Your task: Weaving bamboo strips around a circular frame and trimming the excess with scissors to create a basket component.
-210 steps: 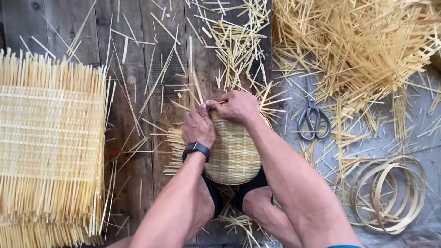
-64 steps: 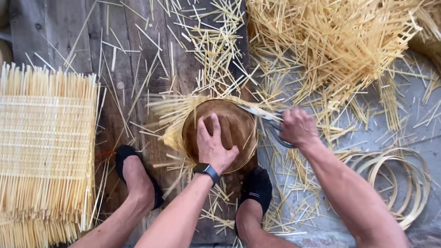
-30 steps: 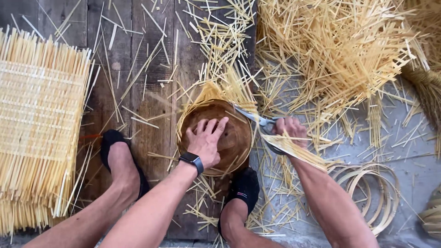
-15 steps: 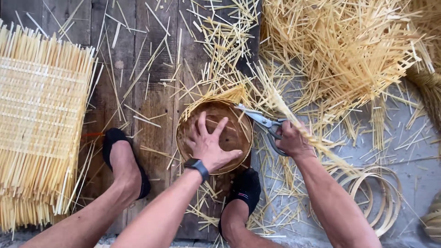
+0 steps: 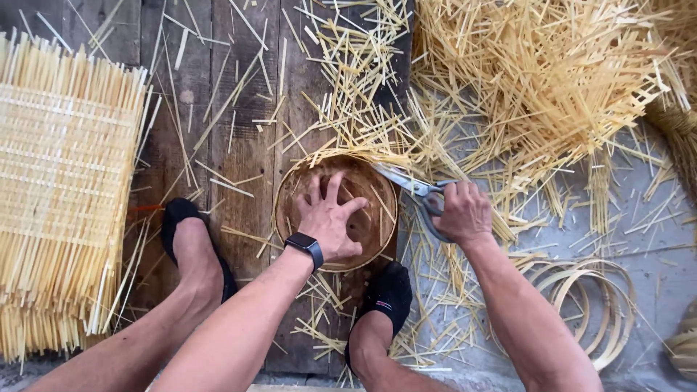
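Two hands work over a small round basket on a plank floor, seen from above. At the far left lies a large woven mat (image 5: 62,196) of pale strips, its loose ends sticking out on every side. Just right of it a foot in a black shoe (image 5: 190,243) rests on the dark wooden floor (image 5: 239,145), which is strewn with cut slivers. Next comes the left hand (image 5: 330,221), a black watch (image 5: 305,248) on its wrist, fingers spread and pressed flat inside the basket (image 5: 290,199), grasping nothing. The basket sits upright between the two feet, its mouth facing up, with uncut strips still fanning from its upper rim. A second black shoe (image 5: 385,297) is just below the basket. To the right, the right hand (image 5: 461,212) is clenched around the handles of the scissors (image 5: 414,187), whose blades point left and touch the basket's upper right rim. Beyond it, a big heap of loose strips (image 5: 544,80) fills the upper right, and a bundle of thin hoops (image 5: 588,305) lies on the grey ground at lower right.
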